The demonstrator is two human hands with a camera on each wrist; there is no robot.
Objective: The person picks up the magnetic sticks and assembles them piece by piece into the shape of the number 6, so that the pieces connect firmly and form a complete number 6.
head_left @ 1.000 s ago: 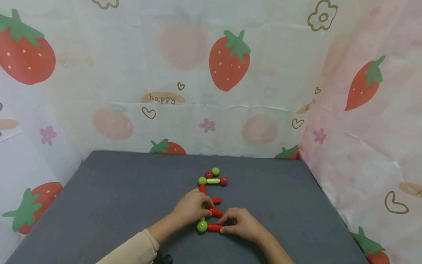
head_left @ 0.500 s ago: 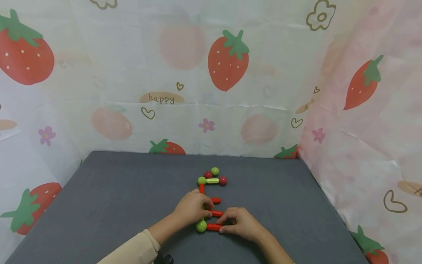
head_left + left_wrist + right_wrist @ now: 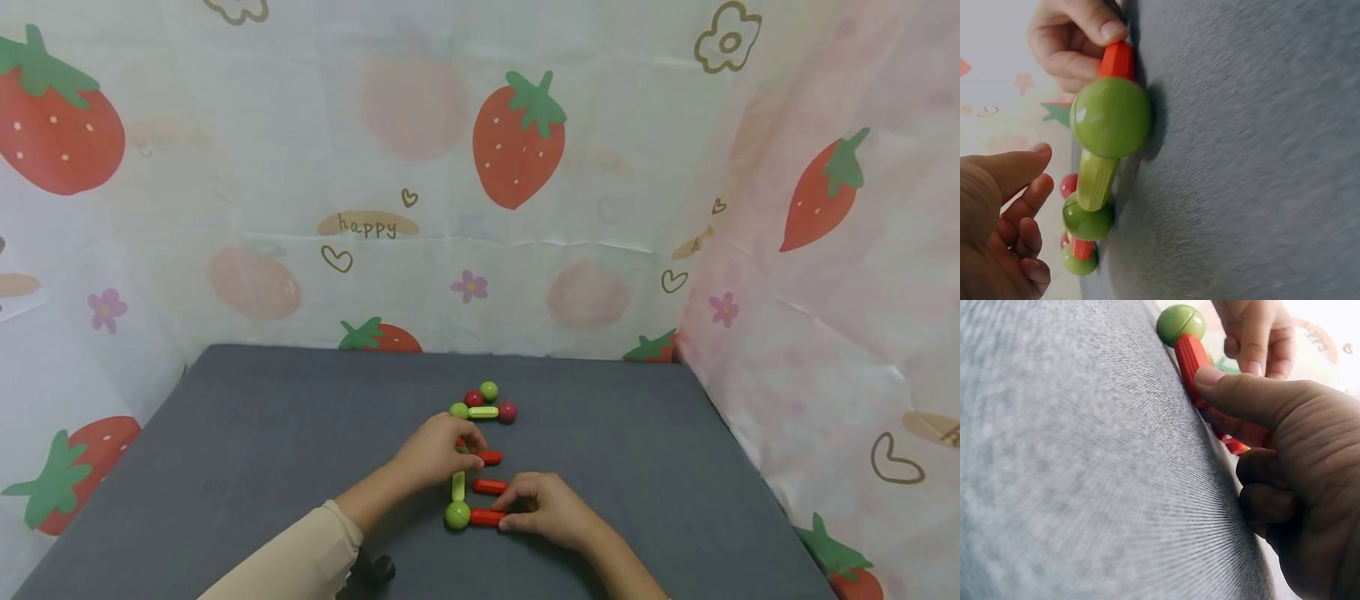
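Observation:
My right hand (image 3: 551,510) pinches the outer end of a red magnetic stick (image 3: 487,517) between thumb and fingers. The stick's other end meets a green ball (image 3: 457,515) nearest me. From that ball a yellow-green stick (image 3: 1097,181) runs away to another green ball (image 3: 1088,219). My left hand (image 3: 441,452) hovers around this second ball in the head view, hiding most of it. In the left wrist view its thumb and fingers stand apart with nothing between them. Two more red sticks lie sideways: one (image 3: 490,457) by the left fingertips, another (image 3: 491,486) just beyond the held stick.
At the chain's far end, a green ball (image 3: 459,410), a yellow-green stick (image 3: 483,412) and a dark red ball (image 3: 507,412) line up. Behind them sit another dark red ball (image 3: 474,397) and a green one (image 3: 489,390). A strawberry-print curtain (image 3: 420,283) borders the grey table (image 3: 300,417).
My left hand has shifted away from me along the chain, uncovering the yellow-green stick. The middle red stick has turned from slanted to nearly straight across. My right hand keeps its place.

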